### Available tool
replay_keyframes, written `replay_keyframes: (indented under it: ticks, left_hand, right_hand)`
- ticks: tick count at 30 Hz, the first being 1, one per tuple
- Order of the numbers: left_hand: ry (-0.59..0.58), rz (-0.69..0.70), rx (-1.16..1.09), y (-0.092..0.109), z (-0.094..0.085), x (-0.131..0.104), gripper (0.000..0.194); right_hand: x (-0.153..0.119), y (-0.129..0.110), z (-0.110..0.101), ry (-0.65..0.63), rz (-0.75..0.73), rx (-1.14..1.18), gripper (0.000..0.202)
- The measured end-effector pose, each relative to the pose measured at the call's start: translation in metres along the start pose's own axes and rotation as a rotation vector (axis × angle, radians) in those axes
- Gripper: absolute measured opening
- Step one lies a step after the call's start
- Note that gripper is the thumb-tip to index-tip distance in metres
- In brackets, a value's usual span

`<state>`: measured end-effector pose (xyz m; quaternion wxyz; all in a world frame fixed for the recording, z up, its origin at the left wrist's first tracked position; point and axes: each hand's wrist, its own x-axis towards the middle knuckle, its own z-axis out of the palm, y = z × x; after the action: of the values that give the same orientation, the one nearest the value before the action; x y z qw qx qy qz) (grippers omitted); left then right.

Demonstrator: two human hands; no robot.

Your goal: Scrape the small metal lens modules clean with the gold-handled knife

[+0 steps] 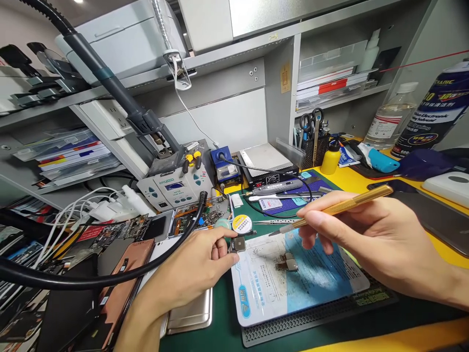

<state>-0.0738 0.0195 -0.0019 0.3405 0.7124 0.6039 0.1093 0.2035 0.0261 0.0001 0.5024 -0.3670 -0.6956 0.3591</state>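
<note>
Closest is the left hand (205,254), its thumb and pointer finger pinching a small square part (239,244) at the left edge of a white and blue mat (262,293). Just behind that part is a round lid (242,224), yellow and white. Another little metal part (290,263) lies near the middle of the mat. On the right, the right hand (366,234) grips a gold stick tool (353,200), its thin tip pointing left.

Yellow bottle (330,157) beside black pen holder (314,143), clear bottle (391,116) near black spray can (433,108)
</note>
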Motion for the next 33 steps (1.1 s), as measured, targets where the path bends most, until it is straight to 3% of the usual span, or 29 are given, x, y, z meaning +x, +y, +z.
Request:
replay_keyframes:
  ticks: [4, 10, 18, 21, 24, 28, 31, 33]
  left_hand:
    - [0.036, 0.017, 0.040, -0.001, -0.002, -0.001, 0.036]
    - [0.039, 0.017, 0.108, -0.002, -0.002, -0.001, 0.039]
    - [0.046, 0.013, 0.116, -0.004, -0.003, 0.001, 0.050]
    - [0.180, 0.125, 0.127, 0.000, -0.001, 0.001, 0.037]
    - [0.326, 0.341, 0.099, 0.008, 0.009, 0.002, 0.021]
    - [0.354, 0.573, 0.139, 0.017, 0.027, 0.004, 0.021]
    - [0.377, 0.631, 0.196, 0.020, 0.035, 0.005, 0.021]
    - [0.381, 0.635, 0.235, 0.020, 0.037, 0.005, 0.021]
  right_hand:
    - [0.004, 0.001, -0.008, -0.001, 0.057, -0.017, 0.019]
    - [0.017, 0.006, -0.023, -0.219, 0.229, -0.032, 0.038]
    - [0.017, 0.007, -0.020, -0.314, 0.188, -0.219, 0.041]
    - [0.016, 0.007, -0.019, -0.363, 0.126, -0.289, 0.038]
    - [0.015, 0.008, -0.019, -0.361, 0.096, -0.311, 0.037]
    - [0.015, 0.010, -0.018, -0.369, 0.086, -0.364, 0.036]
    - [0.014, 0.012, -0.017, -0.380, 0.081, -0.381, 0.037]
    - [0.013, 0.013, -0.016, -0.322, 0.066, -0.368, 0.037]
